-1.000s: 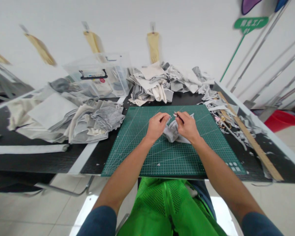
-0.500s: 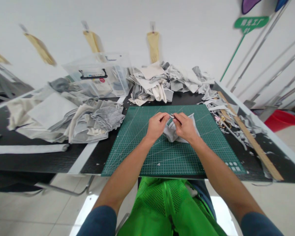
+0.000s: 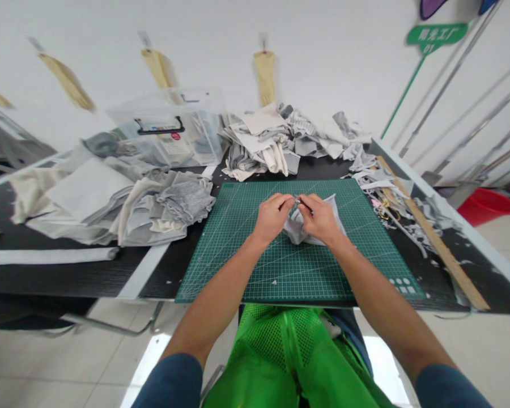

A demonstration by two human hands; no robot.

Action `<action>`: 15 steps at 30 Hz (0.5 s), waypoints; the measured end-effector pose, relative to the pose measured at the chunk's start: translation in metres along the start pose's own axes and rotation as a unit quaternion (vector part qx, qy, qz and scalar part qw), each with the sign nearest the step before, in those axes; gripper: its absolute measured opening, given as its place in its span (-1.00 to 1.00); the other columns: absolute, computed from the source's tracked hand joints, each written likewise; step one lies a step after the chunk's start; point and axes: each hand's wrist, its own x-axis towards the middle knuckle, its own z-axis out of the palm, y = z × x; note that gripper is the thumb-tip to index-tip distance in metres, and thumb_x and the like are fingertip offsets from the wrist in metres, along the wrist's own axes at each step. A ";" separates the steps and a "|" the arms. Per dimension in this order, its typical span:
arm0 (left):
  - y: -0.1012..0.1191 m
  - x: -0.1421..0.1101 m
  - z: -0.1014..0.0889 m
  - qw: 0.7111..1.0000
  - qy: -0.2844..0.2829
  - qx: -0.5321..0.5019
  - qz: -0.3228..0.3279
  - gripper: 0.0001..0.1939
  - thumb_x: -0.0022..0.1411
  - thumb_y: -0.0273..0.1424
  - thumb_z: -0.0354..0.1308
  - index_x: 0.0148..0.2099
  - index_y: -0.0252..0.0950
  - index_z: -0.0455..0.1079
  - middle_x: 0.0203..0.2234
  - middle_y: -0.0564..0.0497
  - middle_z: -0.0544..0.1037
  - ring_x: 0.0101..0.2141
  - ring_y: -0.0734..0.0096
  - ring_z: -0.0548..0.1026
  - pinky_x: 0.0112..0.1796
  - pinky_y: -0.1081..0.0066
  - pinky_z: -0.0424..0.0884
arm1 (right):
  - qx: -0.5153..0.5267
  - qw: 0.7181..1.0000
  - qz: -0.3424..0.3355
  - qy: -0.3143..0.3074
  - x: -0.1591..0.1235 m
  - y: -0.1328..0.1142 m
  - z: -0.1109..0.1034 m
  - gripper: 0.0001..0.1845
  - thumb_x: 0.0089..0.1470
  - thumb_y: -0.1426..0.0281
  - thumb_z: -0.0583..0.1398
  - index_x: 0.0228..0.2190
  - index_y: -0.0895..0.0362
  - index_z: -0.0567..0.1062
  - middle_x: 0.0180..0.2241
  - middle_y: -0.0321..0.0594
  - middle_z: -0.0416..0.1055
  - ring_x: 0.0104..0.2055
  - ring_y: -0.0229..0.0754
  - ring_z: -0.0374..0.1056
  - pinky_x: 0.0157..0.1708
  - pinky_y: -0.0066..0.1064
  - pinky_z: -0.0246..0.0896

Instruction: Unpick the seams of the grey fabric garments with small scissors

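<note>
A piece of light grey cloth [image 3: 296, 231] lies crumpled on the green cutting mat [image 3: 255, 272], partly hidden under my hands. My left hand [image 3: 273, 215] is closed, thumb and fingertips pinching an edge of this cloth raised off the mat. Close beside it, my right hand [image 3: 318, 218] is closed around a small dark tool with a metallic tip [image 3: 298, 200]. That tip points left, toward the left fingertips. Fingers cover most of the tool, so its kind is unclear.
Fabric piles lie at the left [image 3: 153, 209] and back [image 3: 259, 136], near a clear plastic box [image 3: 174, 141]. At the right are a wooden ruler [image 3: 433, 238], cloth scraps [image 3: 433, 215] and gold-handled scissors [image 3: 385, 212]. A white roll [image 3: 46, 256] lies far left.
Both hands stay almost in the same place, with small finger movements at the pinched edge. The whole view has shifted slightly.
</note>
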 end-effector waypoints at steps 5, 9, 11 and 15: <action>0.000 0.000 0.001 1.000 0.005 0.003 0.001 -0.74 0.44 -0.26 0.08 -0.16 -0.23 0.56 -0.30 -0.01 0.63 -0.25 0.40 0.55 -0.13 0.38 0.45 | -0.006 1.000 -0.003 0.002 0.000 0.000 0.002 -0.65 0.41 0.21 0.01 -0.13 0.13 0.51 -0.31 -0.11 0.43 -0.26 -0.09 0.32 -0.22 -0.28 0.23; 0.001 0.000 0.001 1.000 0.004 -0.004 -0.003 -0.73 0.44 -0.24 0.08 -0.18 -0.23 0.56 -0.31 -0.01 0.63 -0.25 0.39 0.55 -0.13 0.38 0.44 | -0.006 1.000 0.005 0.002 -0.001 -0.001 0.002 -0.64 0.41 0.22 0.00 -0.14 0.13 0.52 -0.32 -0.11 0.44 -0.27 -0.10 0.33 -0.24 -0.29 0.23; 0.001 0.001 0.001 1.000 0.003 -0.011 -0.004 -0.74 0.44 -0.24 0.08 -0.18 -0.23 0.55 -0.30 -0.01 0.62 -0.24 0.39 0.55 -0.13 0.37 0.44 | -0.004 1.000 0.011 0.001 -0.001 -0.001 0.002 -0.64 0.40 0.23 0.01 -0.15 0.13 0.53 -0.32 -0.11 0.45 -0.27 -0.10 0.34 -0.23 -0.29 0.24; 0.002 0.000 0.000 0.999 0.003 -0.030 -0.025 -0.75 0.43 -0.23 0.09 -0.19 -0.24 0.51 -0.32 -0.01 0.61 -0.27 0.39 0.52 -0.15 0.37 0.41 | 0.009 0.999 0.049 0.023 0.000 0.000 0.001 -0.66 0.37 0.25 0.02 -0.13 0.14 0.52 -0.23 -0.07 0.51 -0.20 -0.08 0.40 -0.15 -0.26 0.29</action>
